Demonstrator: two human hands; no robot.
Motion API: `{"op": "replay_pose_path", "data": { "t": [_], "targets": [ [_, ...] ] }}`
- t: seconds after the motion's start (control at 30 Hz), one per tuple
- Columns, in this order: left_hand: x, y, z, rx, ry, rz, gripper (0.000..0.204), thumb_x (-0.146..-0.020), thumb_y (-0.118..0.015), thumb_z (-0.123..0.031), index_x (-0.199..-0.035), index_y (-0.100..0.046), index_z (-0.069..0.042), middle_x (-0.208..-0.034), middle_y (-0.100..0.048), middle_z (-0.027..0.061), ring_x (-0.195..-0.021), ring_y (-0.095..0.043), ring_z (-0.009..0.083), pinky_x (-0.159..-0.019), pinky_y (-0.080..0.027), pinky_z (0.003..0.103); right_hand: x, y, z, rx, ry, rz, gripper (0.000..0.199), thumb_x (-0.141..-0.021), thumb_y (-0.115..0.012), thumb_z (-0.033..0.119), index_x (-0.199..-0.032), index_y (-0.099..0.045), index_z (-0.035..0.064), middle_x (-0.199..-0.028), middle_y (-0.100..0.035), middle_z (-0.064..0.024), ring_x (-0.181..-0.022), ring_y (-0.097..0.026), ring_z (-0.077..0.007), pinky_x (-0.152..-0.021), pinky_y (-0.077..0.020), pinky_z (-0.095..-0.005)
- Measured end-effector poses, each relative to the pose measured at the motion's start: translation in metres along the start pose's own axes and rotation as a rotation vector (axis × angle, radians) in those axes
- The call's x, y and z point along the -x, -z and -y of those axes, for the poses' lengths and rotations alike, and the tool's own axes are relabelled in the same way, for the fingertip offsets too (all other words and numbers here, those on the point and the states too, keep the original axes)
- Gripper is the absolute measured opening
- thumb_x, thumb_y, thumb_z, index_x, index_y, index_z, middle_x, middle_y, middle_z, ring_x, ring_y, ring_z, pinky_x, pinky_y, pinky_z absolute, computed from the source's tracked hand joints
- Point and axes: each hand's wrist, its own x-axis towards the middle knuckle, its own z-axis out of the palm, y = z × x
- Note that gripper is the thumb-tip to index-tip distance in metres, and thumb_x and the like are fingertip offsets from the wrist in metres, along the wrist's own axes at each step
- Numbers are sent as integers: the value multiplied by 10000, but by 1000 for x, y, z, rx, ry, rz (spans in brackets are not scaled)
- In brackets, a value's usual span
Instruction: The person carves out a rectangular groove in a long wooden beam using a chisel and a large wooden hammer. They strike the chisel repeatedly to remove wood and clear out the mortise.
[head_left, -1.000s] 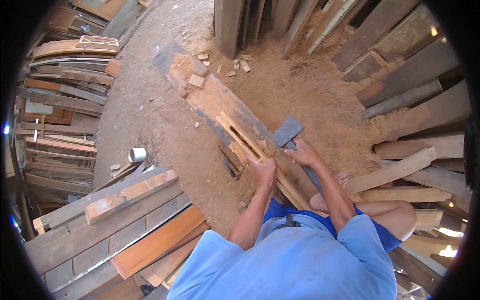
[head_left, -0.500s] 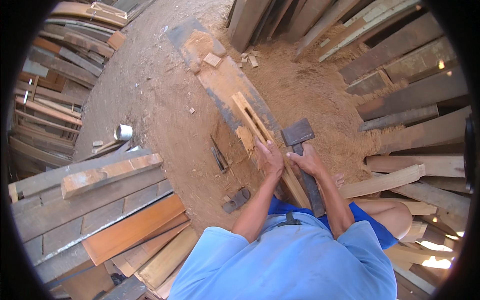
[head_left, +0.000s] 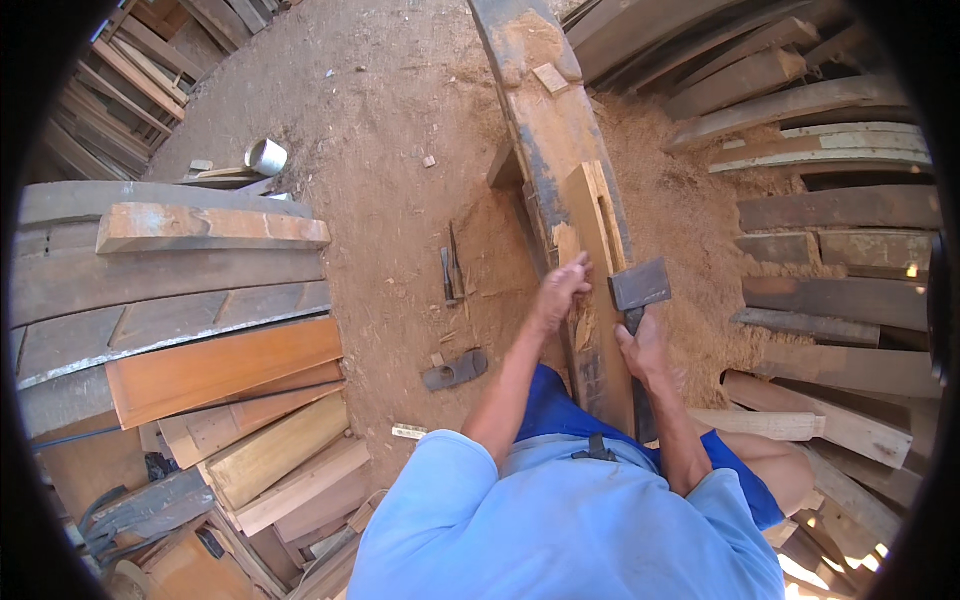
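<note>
My right hand (head_left: 643, 345) is wrapped round the handle of a mallet with a dark, blocky head (head_left: 640, 285). Before me lies a narrow wooden beam (head_left: 592, 205) with a long slot cut in it, resting along a worn plank bench (head_left: 548, 135). My left hand (head_left: 565, 292) is just left of the beam, its fingers curled and close together; whatever they hold, if anything, I cannot make out. Beside those fingertips sits a pale wood chip (head_left: 566, 240). The mallet head hides part of the beam's near end.
Two slim dark tools (head_left: 451, 272) lie on the dirt floor left of the bench, with a dark block-like tool (head_left: 455, 370) nearer me. Stacked boards (head_left: 225, 365) rise at the left, and more timber (head_left: 840, 250) at the right. A white cup (head_left: 266, 157) stands farther back.
My left hand has come off the slotted beam and moved to its left side. The right hand keeps the mallet. My view has turned, so the bench now runs more straight ahead.
</note>
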Motion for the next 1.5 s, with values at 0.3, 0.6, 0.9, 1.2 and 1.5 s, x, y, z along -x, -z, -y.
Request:
{"op": "replay_pose_path", "data": {
  "t": [0.3, 0.6, 0.9, 1.2, 1.5],
  "targets": [
    [78, 169, 87, -213, 179, -624, 393, -1013, -520, -251, -1303, -572, 9, -1029, -719, 115, -855, -660, 154, -716, -530, 291, 1, -15, 7, 308, -169, -31, 695, -863, -748, 335, -1322, -424, -75, -1025, -666, -349, -968, -634, -538, -844, -512, -568],
    [138, 221, 172, -802, 319, -559, 337, -953, -573, -323, -1066, -698, -32, -994, -735, 174, -956, -704, 291, -836, -525, 400, -7, -14, 2, 333, -115, -11, 641, -879, -699, 330, -1317, -475, -81, -973, -676, -338, -926, -643, -535, -839, -508, -560],
    [70, 251, 155, -873, 618, -525, 380, -916, -541, -355, -1122, -693, -75, -1120, -688, 251, -1105, -642, 432, -910, -503, 478, 0, -17, 8, 202, -54, -67, 394, -874, -713, 211, -1155, -590, -36, -993, -689, -264, -965, -663, -451, -842, -505, -474],
    [-24, 388, 250, -1396, 189, -124, 316, -901, -562, -320, -1035, -700, -70, -988, -712, 187, -1034, -652, 401, -847, -514, 513, 0, -22, 13, 287, -106, -79, 318, -898, -722, 186, -1087, -592, -34, -909, -664, -221, -818, -645, -397, -763, -498, -440],
    [-124, 470, 291, -1137, 501, -483, 495, -868, -545, -340, -1274, -653, -78, -1145, -665, 310, -1121, -635, 448, -961, -499, 492, 41, 14, -2, 566, -253, 81, 259, -918, -669, 87, -1157, -641, -10, -1018, -652, -152, -928, -618, -353, -830, -478, -396]
  ]
}}
